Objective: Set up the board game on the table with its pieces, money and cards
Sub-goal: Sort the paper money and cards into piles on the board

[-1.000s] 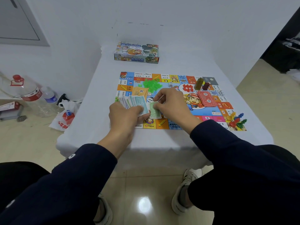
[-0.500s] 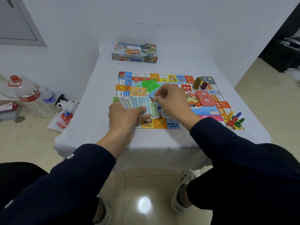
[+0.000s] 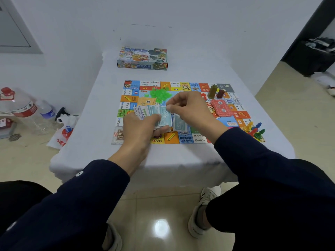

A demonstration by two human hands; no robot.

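Observation:
The colourful game board [image 3: 192, 140] lies flat on the white table [image 3: 90, 109]. My left hand [image 3: 140, 128] grips a fanned stack of play money [image 3: 148, 113] above the board's near left part. My right hand [image 3: 188, 107] pinches the top edge of one blue-green note [image 3: 165, 117] at the fan's right end. A small pile of notes [image 3: 180, 125] lies on the board just right of the fan. Green plastic houses [image 3: 160, 94], an orange card stack [image 3: 146, 102], a red card stack [image 3: 222, 107], two tall pieces [image 3: 215, 92] and coloured pawns [image 3: 254, 130] sit on the board.
The game box [image 3: 142, 58] stands at the table's far end near the wall. On the floor to the left are large water bottles [image 3: 23, 109] and a white plastic bag [image 3: 63, 133]. My knees and shoes are below the table's near edge.
My right hand lifted from the pile of notes on the board and moved up to the fan, where it now pinches a blue-green note. My left hand kept hold of the fan.

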